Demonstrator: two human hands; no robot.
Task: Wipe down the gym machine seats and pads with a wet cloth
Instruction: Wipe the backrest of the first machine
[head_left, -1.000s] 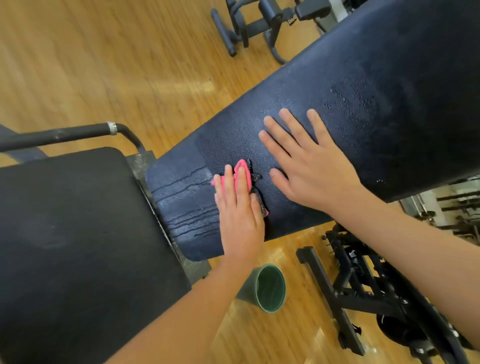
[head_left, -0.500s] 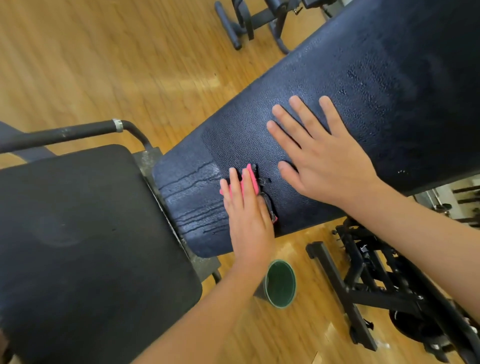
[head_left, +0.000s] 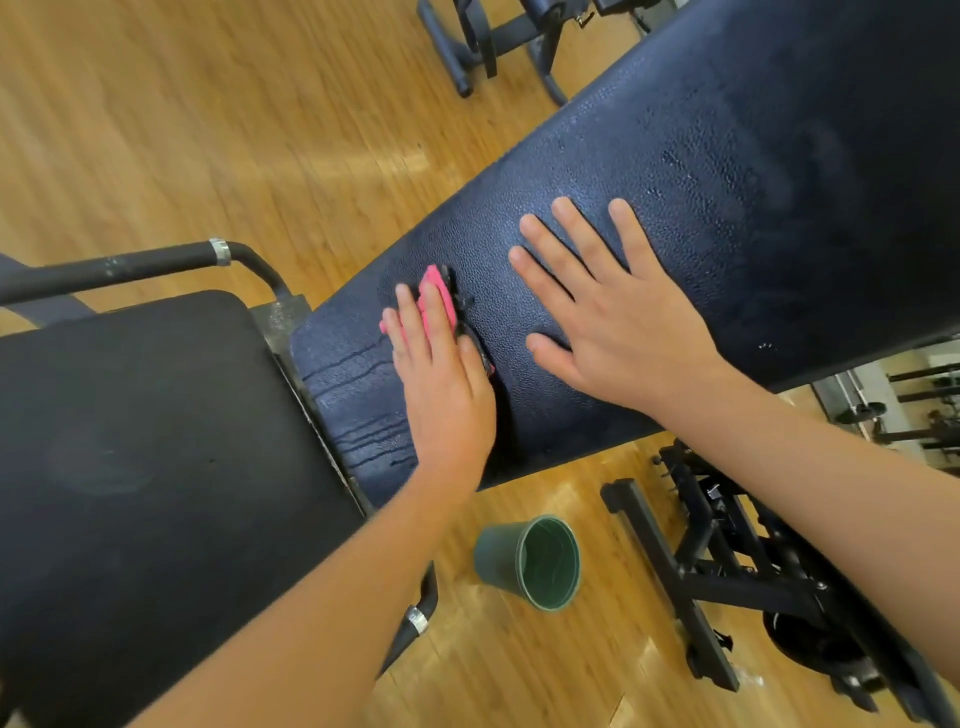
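A green bucket is placed on the wooden floor, near a black machine frame. Further equipment is located at the floor's far edge.

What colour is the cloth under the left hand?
The cloth is bright pink, with a dark edge; the head view shows it.

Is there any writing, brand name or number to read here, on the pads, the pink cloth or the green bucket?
None can be read. The back pad, the seat, the pink cloth and the green bucket show no print or label. The equipment at the right edge is too blurred to tell.
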